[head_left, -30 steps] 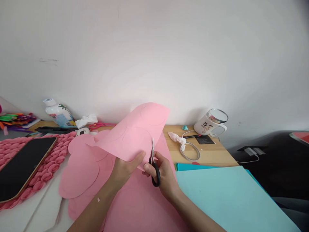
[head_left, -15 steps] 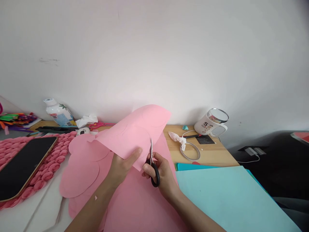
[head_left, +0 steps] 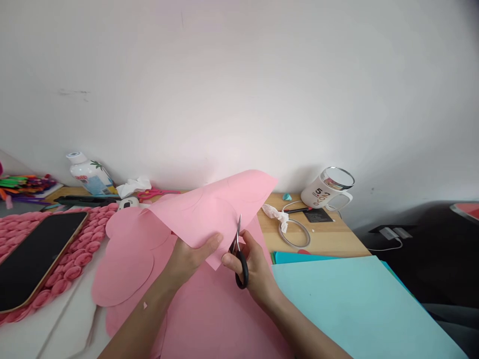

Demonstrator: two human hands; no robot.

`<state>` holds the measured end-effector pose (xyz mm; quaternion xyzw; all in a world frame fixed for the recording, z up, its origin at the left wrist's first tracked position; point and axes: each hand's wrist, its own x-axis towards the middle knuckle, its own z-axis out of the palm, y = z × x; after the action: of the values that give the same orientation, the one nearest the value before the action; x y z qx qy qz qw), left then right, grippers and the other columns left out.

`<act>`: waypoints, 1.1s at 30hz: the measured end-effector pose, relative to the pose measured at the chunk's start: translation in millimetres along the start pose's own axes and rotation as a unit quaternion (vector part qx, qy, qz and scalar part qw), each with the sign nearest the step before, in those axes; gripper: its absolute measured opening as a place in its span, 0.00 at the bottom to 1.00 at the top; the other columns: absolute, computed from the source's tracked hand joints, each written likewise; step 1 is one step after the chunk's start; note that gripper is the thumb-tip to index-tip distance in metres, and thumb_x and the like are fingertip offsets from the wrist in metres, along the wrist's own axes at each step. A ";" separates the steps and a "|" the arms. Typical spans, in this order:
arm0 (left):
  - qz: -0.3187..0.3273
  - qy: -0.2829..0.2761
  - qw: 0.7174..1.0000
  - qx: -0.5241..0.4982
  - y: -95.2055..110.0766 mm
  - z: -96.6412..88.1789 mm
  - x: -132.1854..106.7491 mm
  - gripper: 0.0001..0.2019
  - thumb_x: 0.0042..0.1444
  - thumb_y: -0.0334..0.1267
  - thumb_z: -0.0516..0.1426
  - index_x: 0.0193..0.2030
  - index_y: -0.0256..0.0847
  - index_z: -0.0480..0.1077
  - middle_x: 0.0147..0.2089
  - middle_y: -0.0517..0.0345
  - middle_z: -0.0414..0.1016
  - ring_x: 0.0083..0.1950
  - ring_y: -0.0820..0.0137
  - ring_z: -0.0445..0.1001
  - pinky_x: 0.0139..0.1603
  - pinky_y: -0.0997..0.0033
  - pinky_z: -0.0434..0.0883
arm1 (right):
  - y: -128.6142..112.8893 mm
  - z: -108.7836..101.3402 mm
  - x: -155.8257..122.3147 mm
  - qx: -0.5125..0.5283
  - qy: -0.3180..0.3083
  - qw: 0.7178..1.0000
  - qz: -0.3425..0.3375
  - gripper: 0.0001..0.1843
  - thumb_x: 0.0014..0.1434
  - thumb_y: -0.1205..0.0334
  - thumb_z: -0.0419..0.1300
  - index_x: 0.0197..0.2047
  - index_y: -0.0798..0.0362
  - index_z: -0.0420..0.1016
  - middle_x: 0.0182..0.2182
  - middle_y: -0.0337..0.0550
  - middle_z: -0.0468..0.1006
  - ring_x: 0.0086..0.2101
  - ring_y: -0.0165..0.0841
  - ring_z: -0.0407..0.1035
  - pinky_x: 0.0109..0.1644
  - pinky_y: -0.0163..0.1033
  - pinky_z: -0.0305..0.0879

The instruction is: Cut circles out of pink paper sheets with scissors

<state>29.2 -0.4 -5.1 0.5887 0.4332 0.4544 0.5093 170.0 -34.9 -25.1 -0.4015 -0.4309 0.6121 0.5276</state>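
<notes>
My left hand [head_left: 194, 257] grips the lower edge of a pink paper sheet [head_left: 209, 207], thumb on top and the other fingers hidden beneath. Faint curved pencil lines show on the sheet, which bends upward at its far right corner. In my right hand [head_left: 252, 262] is a pair of black-handled scissors [head_left: 241, 267], its blades pointing away from me at the sheet's right part, along a curved line. Cut pink paper rounds [head_left: 123, 269] lie overlapping at the left, and more pink paper [head_left: 220, 314] lies below my hands.
At the left a phone [head_left: 37, 259] rests on rows of rolled pink paper roses [head_left: 84, 257]. Behind are a white bottle [head_left: 92, 174], a crumpled tissue [head_left: 133, 186] and pink scissors [head_left: 159, 192]. Rightward stand a white mug [head_left: 322, 192], a grey ring [head_left: 295, 234] and light blue sheets [head_left: 348, 299].
The pink sheet has shifted slightly right and its raised corner has lowered. The black scissors' blades have tilted rightward, and my right hand has moved a little with them.
</notes>
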 end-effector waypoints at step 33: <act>-0.019 -0.026 0.997 -0.068 -0.7 -7.2 1.6 0.10 0.50 0.41 0.60 0.37 0.39 0.73 0.34 0.54 0.79 0.40 0.62 0.76 0.40 0.63 0.74 | 1.2 2.1 -1.5 -0.037 0.014 0.999 0.021 0.17 0.44 0.55 0.67 0.32 0.53 0.64 0.16 0.30 0.64 0.19 0.27 0.58 0.24 0.34 0.56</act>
<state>22.4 2.7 -5.2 0.5559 0.3995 0.4574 0.5675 167.8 -36.7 -25.5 -0.4379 -0.4372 0.6011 0.5058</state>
